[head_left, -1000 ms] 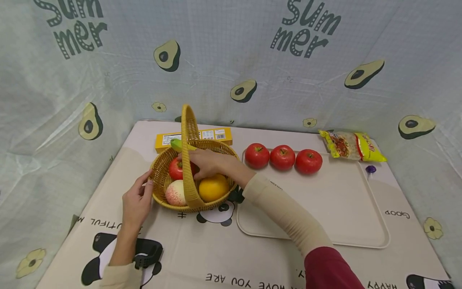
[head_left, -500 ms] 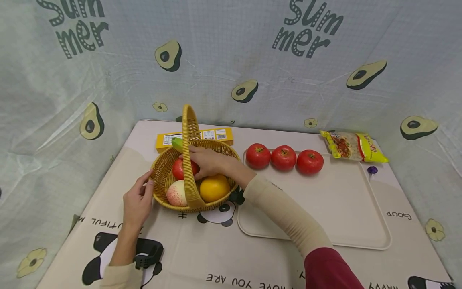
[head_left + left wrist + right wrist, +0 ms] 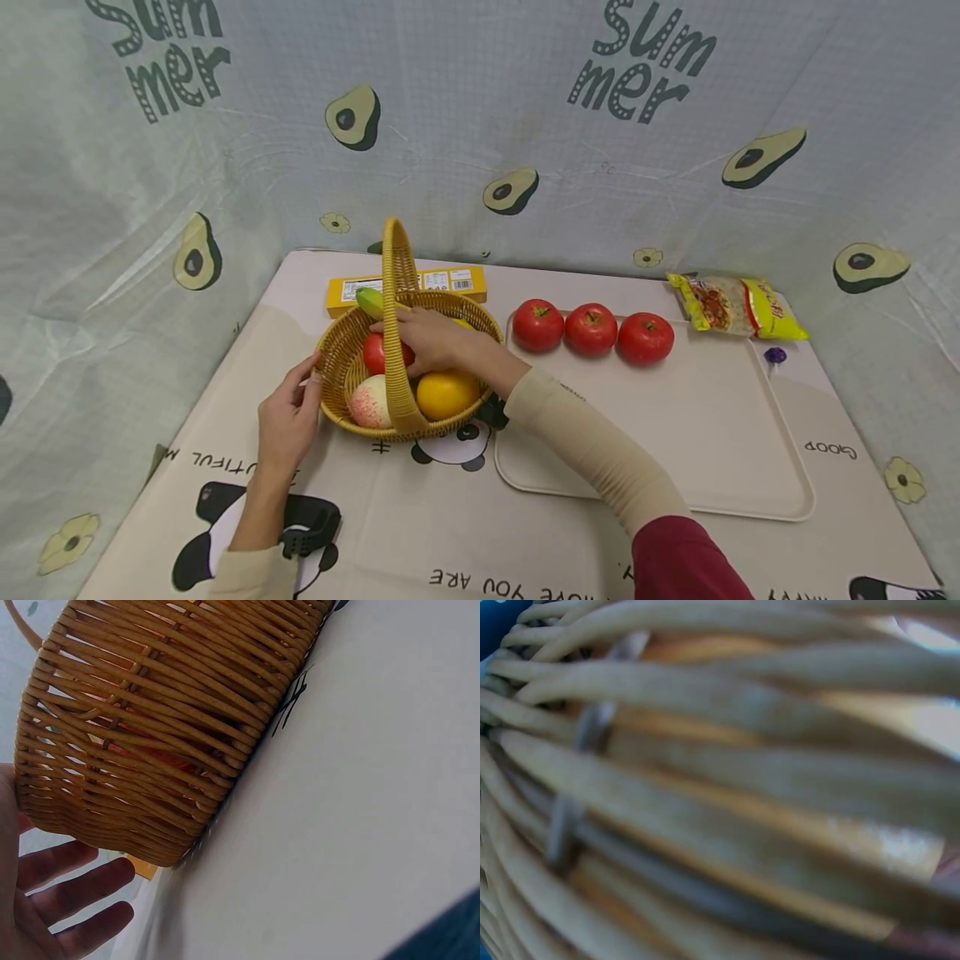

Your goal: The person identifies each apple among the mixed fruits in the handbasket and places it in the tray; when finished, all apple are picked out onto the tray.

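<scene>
A wicker basket [image 3: 337, 358] with a tall arched handle stands left of the middle in the head view. My right hand [image 3: 431, 337] reaches into it past the handle, fingers and thumb around a red tomato [image 3: 375, 354]. In the basket also lie a pale pink-speckled peach [image 3: 369, 402], a yellow-orange round fruit [image 3: 447, 395] and a banana [image 3: 369, 302] with a green tip, partly hidden under the hand. My left hand [image 3: 288, 417] touches the basket's left side with thumb and index finger. Its other fingers [image 3: 86, 889] are spread straight in the left wrist view.
Three more tomatoes [image 3: 591, 329] line the back edge of a beige tray [image 3: 652, 450] at the right. A yellow box [image 3: 468, 283] lies behind the basket. A yellow snack bag [image 3: 738, 306] and a purple-wrapped lollipop [image 3: 776, 356] are at the back right.
The tomato in the basket has shifted slightly right with my right hand's fingers on it. My left hand stays at the basket's side. The whole head view has drifted a little.
</scene>
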The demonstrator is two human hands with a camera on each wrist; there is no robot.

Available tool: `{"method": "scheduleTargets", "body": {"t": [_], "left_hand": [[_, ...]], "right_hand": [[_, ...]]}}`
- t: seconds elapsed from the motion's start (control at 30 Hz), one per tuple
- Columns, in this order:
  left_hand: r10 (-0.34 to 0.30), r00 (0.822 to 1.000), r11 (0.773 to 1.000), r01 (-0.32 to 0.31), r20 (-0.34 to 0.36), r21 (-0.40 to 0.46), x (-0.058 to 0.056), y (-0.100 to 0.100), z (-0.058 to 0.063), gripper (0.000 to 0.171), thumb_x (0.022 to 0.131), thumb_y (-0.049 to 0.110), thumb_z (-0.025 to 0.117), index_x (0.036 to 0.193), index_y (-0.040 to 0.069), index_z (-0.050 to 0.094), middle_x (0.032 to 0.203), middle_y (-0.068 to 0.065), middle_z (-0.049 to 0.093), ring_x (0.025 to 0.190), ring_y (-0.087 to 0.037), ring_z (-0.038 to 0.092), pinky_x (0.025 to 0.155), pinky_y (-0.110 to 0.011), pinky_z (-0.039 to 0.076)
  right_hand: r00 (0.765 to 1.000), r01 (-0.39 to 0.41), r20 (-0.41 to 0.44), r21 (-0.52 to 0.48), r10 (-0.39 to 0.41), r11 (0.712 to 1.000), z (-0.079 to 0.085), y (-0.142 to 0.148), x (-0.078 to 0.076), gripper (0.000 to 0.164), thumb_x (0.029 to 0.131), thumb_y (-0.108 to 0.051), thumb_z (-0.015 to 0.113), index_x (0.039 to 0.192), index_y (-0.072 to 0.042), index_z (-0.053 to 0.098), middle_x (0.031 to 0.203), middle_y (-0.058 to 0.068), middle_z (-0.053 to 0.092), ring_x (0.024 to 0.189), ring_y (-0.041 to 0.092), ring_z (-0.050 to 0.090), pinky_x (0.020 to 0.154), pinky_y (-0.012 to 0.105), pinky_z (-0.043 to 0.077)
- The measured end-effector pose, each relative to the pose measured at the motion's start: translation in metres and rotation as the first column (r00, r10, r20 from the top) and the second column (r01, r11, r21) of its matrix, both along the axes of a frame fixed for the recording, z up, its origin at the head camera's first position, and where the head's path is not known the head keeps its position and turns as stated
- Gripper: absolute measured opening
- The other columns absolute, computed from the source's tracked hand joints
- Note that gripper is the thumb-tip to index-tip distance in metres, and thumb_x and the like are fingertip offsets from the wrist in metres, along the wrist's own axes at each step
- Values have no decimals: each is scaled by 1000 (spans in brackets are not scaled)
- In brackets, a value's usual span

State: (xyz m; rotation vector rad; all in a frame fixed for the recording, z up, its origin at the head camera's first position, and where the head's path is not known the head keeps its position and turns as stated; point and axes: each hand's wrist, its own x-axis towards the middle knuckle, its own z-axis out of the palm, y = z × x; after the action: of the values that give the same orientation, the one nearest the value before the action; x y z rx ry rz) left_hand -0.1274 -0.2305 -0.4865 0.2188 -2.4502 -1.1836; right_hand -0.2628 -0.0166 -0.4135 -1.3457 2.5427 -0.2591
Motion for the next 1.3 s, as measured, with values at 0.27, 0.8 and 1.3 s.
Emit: {"method": "scheduleTargets", "body": {"t": [0.27, 0.8, 1.3], "left_hand": [[-7, 1000, 1000, 7, -11, 3, 1, 0, 1, 39, 105, 24, 47, 141, 13, 58, 137, -13, 64, 103, -34, 71, 75, 5, 38], [-10, 1000, 1000, 9, 5, 15, 2, 0, 2, 39, 105, 25, 47, 141, 13, 58, 139, -13, 63, 104, -35, 71, 75, 5, 38], [1, 1000, 1000, -1, 18, 7, 1, 0, 2, 40, 106, 27, 46, 142, 14, 57, 139, -12, 63, 102, -33, 71, 73, 4, 38]], "right_hand": [[999, 14, -44, 16, -14, 1000, -4, -2, 3, 84, 84, -50, 76, 154, -23, 39, 160, -2, 40, 133, 26, 46, 114, 43, 38], [994, 30, -103, -4, -30, 1000, -9, -4, 2, 85, 79, -60, 75, 150, -25, 45, 154, -5, 47, 130, 20, 49, 106, 41, 42], [993, 8, -115, -65, -16, 998, 0, 2, 1, 86, 76, -54, 80, 149, -21, 46, 154, -2, 47, 121, 15, 50, 102, 34, 39]]}}
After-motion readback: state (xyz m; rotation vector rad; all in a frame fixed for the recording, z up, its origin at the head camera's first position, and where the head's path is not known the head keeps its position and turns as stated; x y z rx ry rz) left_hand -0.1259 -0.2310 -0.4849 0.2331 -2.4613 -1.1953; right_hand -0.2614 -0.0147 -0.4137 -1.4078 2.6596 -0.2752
